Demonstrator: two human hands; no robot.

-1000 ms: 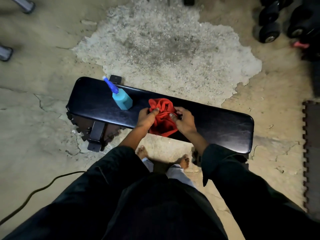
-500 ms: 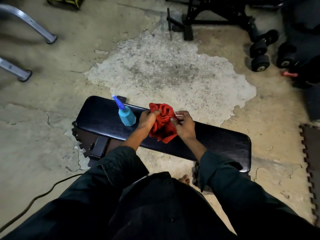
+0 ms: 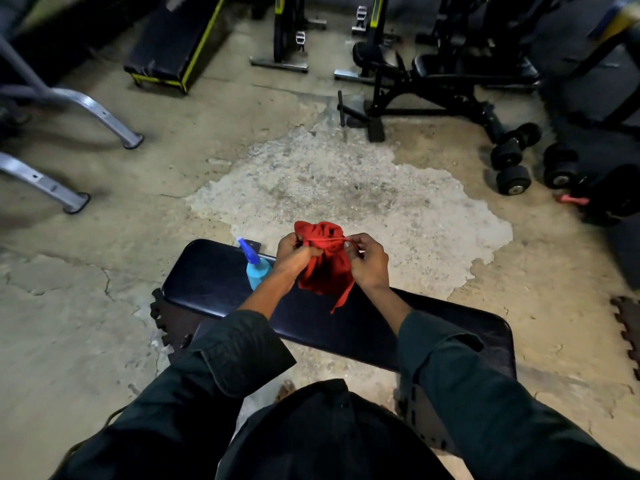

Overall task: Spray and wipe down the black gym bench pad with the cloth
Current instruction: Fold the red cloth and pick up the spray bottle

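Observation:
The black bench pad (image 3: 214, 285) runs from the left to the lower right across the floor in front of me. A red cloth (image 3: 325, 268) hangs bunched above its middle, held up off the pad. My left hand (image 3: 296, 254) grips the cloth's left side and my right hand (image 3: 367, 259) pinches its right side, with a thin red strip stretched between them and another dangling below. A light blue spray bottle (image 3: 258, 270) with a darker blue nozzle stands upright on the pad, just left of my left hand.
Cracked concrete floor with a rough pale patch (image 3: 346, 188) beyond the bench. Black dumbbells (image 3: 512, 164) lie at the right, a black weight bench frame (image 3: 433, 95) behind, grey metal legs (image 3: 69, 199) at the left, a black-and-yellow bench (image 3: 173, 46) at the back, foam mat (image 3: 628, 327) at the right edge.
Both hands have lifted the red cloth off the pad and pulled it apart a little. The camera has tilted up, bringing more of the gym into view.

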